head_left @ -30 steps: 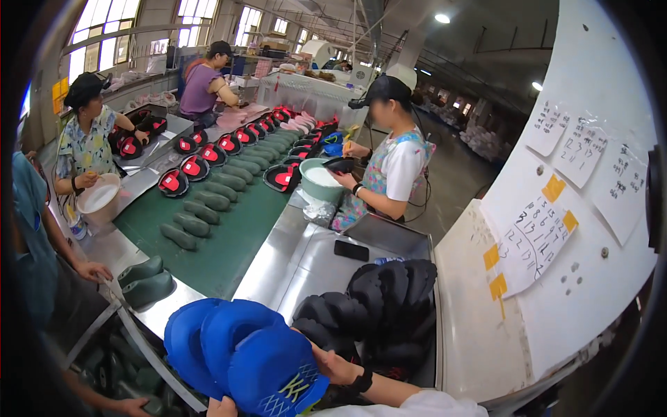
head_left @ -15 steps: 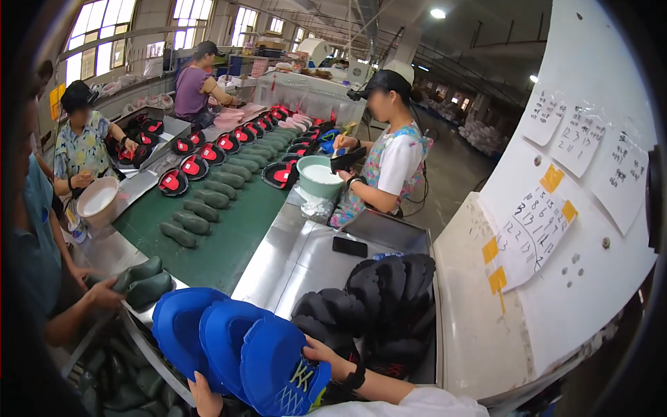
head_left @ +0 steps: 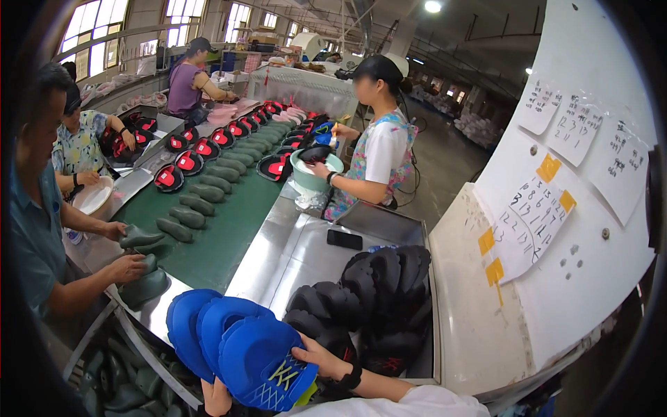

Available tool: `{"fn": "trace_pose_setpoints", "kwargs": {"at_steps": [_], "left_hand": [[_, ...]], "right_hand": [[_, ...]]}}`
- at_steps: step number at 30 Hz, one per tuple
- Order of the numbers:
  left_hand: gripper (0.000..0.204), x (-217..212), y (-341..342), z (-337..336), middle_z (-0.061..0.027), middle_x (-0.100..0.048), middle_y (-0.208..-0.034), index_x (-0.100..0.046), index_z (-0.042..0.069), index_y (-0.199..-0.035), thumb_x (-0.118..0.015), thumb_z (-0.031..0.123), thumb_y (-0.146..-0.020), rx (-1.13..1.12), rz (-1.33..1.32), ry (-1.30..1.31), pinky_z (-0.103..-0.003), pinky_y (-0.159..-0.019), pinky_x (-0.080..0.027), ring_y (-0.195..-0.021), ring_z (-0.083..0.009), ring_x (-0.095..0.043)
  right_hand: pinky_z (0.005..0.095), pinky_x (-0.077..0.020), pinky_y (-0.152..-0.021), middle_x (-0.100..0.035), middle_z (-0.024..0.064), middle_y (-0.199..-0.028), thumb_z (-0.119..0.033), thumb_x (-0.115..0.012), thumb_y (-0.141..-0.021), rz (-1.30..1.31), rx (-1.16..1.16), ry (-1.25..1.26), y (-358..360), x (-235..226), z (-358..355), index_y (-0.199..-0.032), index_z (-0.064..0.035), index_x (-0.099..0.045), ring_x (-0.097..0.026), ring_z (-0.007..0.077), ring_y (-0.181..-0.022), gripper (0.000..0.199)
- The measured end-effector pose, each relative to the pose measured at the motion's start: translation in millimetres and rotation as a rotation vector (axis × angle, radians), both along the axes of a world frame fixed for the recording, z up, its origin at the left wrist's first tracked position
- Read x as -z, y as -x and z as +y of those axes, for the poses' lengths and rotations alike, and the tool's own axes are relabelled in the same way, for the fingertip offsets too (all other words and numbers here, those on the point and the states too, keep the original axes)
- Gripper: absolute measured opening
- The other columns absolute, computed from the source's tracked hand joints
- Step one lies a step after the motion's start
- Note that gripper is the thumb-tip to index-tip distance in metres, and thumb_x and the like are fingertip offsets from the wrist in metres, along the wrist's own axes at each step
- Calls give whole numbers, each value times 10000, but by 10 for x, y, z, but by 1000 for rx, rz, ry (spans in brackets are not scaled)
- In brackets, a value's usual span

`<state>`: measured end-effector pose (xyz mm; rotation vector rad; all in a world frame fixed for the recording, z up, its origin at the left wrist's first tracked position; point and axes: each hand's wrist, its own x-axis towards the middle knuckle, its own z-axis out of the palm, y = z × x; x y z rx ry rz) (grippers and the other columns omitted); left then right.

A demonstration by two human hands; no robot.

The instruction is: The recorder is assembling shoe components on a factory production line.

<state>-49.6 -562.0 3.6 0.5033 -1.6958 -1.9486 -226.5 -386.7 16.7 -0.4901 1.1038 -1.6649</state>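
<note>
Stack of blue shoe uppers (head_left: 253, 351), fanned left of black shoe uppers (head_left: 381, 276), is held at its edges by left hand (head_left: 217, 397) and right hand (head_left: 322, 357); holding step, I judge remotely, next move calling for even pressure.

Handwritten sheets (head_left: 535, 222) on white panel (head_left: 590, 299), black phone (head_left: 344, 239)

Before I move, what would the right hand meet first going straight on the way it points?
The blue uppers: the right hand points leftward into them, gripping the nearest one's edge. Depth beyond them is unclear.
</note>
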Motion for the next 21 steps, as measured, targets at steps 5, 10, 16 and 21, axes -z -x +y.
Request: {"fn": "trace_pose_setpoints", "kwargs": {"at_steps": [5, 10, 16, 21], "left_hand": [[427, -149, -161, 59, -158, -443, -1270, -370, -79, -1256, -407, 174, -913, -43, -25, -23, -349, -949, -339, -1132, -254, -441], [412, -151, -137, 80, -171, -455, -1255, -406, -77, -1223, -421, 185, -906, -91, -13, -98, -357, -937, -350, -1101, -267, -462], [615, 204, -206, -36, -168, -350, -1343, -223, -37, -1344, -418, 356, -913, 16, 155, -79, -367, -980, -327, -1197, -265, -395], [612, 628, -306, -159, -188, -385, -1295, -254, -61, -1309, -318, 413, -928, -89, 13, 58, -366, -949, -357, -1159, -277, -423]], "right_hand": [[281, -359, -951, -413, 118, -1254, -413, -566, -847, 22, -24, 43, -82, -68, -20, -1356, -9, -214, -439, 172, -1112, 739], [255, -409, -896, -489, 106, -1196, -380, -540, -872, 104, 81, 33, -24, 44, -24, -1339, -4, -291, -504, 151, -1029, 649], [222, -461, -806, -584, 87, -1062, -352, -516, -891, -10, 119, -2, -8, 71, -72, -1292, 5, -395, -571, 109, -883, 550], [223, -472, -795, -581, 90, -1076, -344, -508, -896, -16, 79, -22, 80, 107, -77, -1290, 11, -395, -581, 112, -885, 542]]}}
